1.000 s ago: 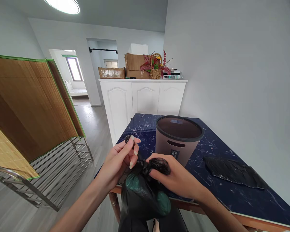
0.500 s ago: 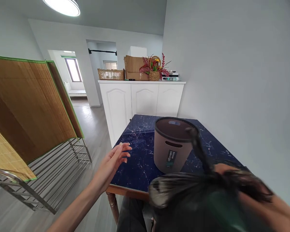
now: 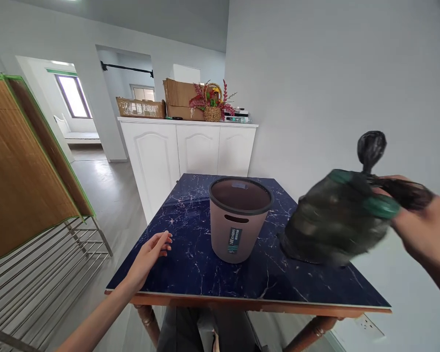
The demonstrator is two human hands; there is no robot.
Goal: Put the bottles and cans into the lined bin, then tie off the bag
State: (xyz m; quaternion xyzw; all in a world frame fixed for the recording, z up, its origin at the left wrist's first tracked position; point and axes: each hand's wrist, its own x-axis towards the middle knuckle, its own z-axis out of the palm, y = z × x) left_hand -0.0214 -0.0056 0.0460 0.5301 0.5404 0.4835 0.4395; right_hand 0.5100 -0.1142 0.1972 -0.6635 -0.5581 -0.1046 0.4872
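A tied black garbage bag (image 3: 333,220), see-through enough to show dark and green contents, is held at its knotted neck by my right hand (image 3: 421,210). It is over the right side of the table; whether its bottom touches the top I cannot tell. My left hand (image 3: 152,252) is at the table's left front, fingers loosely curled and apart, with nothing in them. Between the hands a pinkish-brown garbage bin (image 3: 238,239) with a dark rim stands upright on the blue marbled table (image 3: 183,274). Its visible interior shows no liner.
A white cabinet (image 3: 152,151) stands behind the table, bearing cardboard boxes (image 3: 183,100) and a flower basket (image 3: 212,113). At the left is a metal rack (image 3: 58,274) with a bamboo mat (image 3: 25,171) over it. A grey wall (image 3: 315,88) borders the right.
The garbage bag has moved from the near front up and to the right in my right hand. My view has turned rightward. My left hand appears lower, over the table's front left.
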